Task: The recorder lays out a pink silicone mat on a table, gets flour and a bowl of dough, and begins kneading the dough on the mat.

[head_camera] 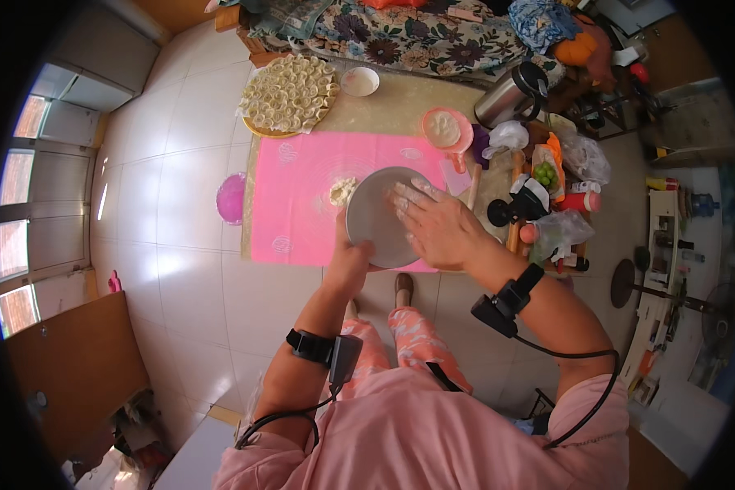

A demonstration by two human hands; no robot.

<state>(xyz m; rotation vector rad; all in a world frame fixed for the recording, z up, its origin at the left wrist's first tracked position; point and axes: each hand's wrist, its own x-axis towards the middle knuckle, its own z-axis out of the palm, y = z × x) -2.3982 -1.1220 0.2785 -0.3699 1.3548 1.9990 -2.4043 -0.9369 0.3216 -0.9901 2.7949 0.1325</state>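
Observation:
My left hand (350,260) grips the near-left rim of a round grey bowl (376,236), its thumb over the edge. The bowl is tilted, with its inside towards me. Stretched out flat across the inside, my right hand (432,223) has white flour or dough on its fingers; its palm side is hidden. Just beyond the bowl's left edge, a rough lump of pale dough (343,191) lies on a pink silicone pastry mat (288,202). The bowl covers part of the mat.
A round tray (272,131) of shaped dumplings and a small white bowl (360,82) stand at the back. To the right are a pink handled container (447,128) of flour, a rolling pin (475,184), a steel jug (508,95) and green grapes (545,174). A purple basin (230,199) sits left.

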